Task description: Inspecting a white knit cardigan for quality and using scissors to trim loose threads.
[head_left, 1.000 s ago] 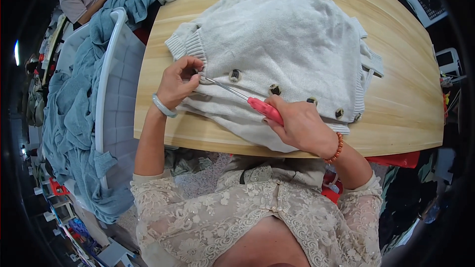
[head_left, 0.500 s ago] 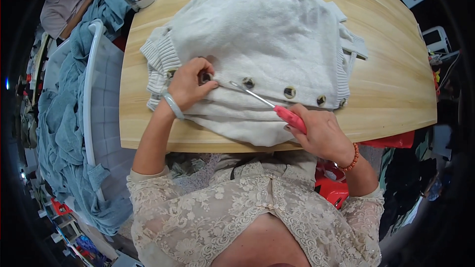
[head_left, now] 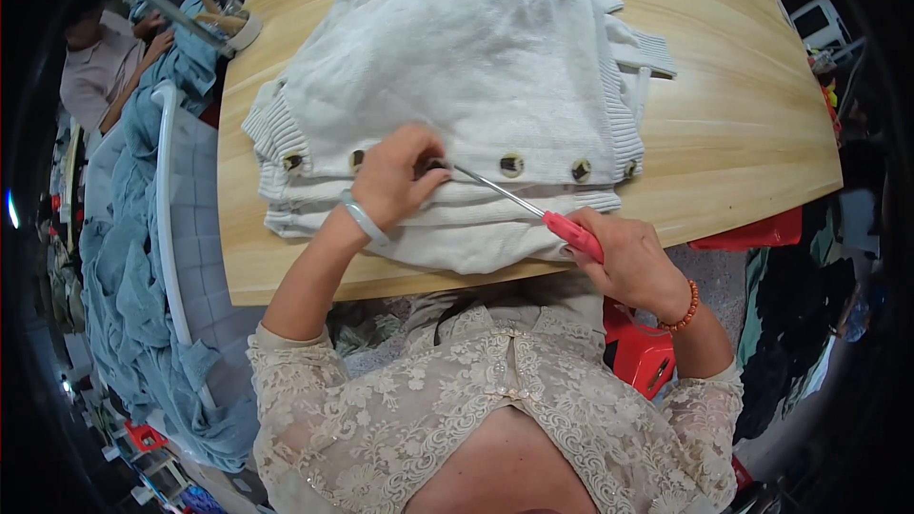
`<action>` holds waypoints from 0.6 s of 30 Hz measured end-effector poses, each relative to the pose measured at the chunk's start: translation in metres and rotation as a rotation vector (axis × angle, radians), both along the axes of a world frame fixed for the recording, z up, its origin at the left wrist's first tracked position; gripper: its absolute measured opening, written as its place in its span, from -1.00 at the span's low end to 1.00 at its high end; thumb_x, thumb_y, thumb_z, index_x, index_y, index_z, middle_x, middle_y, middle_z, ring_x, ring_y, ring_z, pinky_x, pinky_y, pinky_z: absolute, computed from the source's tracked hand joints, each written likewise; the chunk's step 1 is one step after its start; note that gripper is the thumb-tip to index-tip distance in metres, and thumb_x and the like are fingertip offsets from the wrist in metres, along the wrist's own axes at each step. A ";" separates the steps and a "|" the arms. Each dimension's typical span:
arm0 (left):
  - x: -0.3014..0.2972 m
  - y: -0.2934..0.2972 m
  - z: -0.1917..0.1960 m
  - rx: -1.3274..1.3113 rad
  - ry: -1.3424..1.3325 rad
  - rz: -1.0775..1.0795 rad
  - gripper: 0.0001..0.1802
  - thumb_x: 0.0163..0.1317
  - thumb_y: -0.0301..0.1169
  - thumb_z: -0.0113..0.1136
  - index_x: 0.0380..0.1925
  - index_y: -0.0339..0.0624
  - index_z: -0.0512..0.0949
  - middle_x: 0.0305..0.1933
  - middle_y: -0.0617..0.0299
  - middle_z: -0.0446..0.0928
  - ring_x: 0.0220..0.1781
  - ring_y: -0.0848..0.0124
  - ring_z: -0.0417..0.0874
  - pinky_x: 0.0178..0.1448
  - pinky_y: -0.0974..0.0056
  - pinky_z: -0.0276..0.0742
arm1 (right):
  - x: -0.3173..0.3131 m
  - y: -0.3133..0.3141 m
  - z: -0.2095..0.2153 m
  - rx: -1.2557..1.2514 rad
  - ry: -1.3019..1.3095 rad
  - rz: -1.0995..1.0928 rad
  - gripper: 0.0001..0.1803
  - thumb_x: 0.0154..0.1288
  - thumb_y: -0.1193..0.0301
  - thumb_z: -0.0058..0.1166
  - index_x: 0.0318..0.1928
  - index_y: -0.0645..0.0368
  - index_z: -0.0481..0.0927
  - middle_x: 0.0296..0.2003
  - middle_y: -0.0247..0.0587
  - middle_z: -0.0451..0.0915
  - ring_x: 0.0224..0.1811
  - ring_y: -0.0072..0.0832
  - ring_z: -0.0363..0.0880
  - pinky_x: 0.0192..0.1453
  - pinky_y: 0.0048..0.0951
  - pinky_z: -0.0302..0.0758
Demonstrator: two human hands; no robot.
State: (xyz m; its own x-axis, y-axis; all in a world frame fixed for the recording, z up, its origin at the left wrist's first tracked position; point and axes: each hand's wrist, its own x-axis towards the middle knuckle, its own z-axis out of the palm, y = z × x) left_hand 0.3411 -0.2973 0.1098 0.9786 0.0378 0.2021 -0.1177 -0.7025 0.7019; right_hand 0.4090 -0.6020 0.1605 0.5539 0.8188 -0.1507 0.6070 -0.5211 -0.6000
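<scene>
A white knitted cardigan (head_left: 457,57) lies in front of me, with a row of large dark-and-cream buttons (head_left: 512,166) along its near band. My left hand (head_left: 398,176) is closed at that band, thumb and fingers pinched around one button, which they partly cover. In my right hand (head_left: 633,262) is a hook tool with a red handle (head_left: 574,235) and a thin metal shaft (head_left: 500,192). Its tip reaches the button at my left fingertips; the fingers and knit hide the very end.
Under the cardigan is a light wooden table (head_left: 733,114). At its left stands a pale plastic bin (head_left: 169,219) heaped with blue-green knitwear (head_left: 124,266). A small container of tools (head_left: 243,30) sits at the far left corner. Beyond the bin is another person (head_left: 100,71).
My left hand has shifted from one button to a neighbouring one to its right. The tool tip, apart from the fingers before, now meets that button. The whole view has shifted slightly.
</scene>
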 end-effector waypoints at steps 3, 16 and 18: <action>-0.003 0.006 0.004 -0.116 0.224 0.036 -0.81 0.07 -0.56 0.39 -0.35 -0.24 0.54 -0.49 0.34 0.43 -0.46 0.60 0.42 -0.34 0.45 0.38 | -0.005 -0.011 0.003 -0.087 -0.045 0.002 -0.74 0.28 0.31 0.17 -0.09 0.10 0.46 -0.57 -0.03 0.57 -0.42 0.02 0.60 -0.32 -0.03 0.46; 0.034 -0.067 0.012 -0.028 0.013 -0.156 -0.66 0.04 -0.58 0.39 -0.14 -0.21 0.59 -0.20 0.14 0.52 -0.34 0.34 0.54 -0.25 0.33 0.49 | -0.005 -0.056 -0.015 0.063 -0.051 -0.114 -0.70 0.25 0.35 0.18 -0.04 0.14 0.48 -0.39 0.01 0.62 -0.29 -0.02 0.63 -0.24 -0.10 0.49; 0.046 -0.064 0.003 0.028 0.080 -0.238 -0.74 0.02 -0.60 0.38 -0.25 -0.25 0.58 -0.30 0.14 0.50 -0.39 0.34 0.54 -0.27 0.33 0.49 | -0.008 -0.066 -0.009 -0.018 -0.036 -0.150 -0.70 0.26 0.33 0.18 -0.06 0.14 0.48 -0.41 0.00 0.62 -0.31 0.00 0.63 -0.25 -0.08 0.49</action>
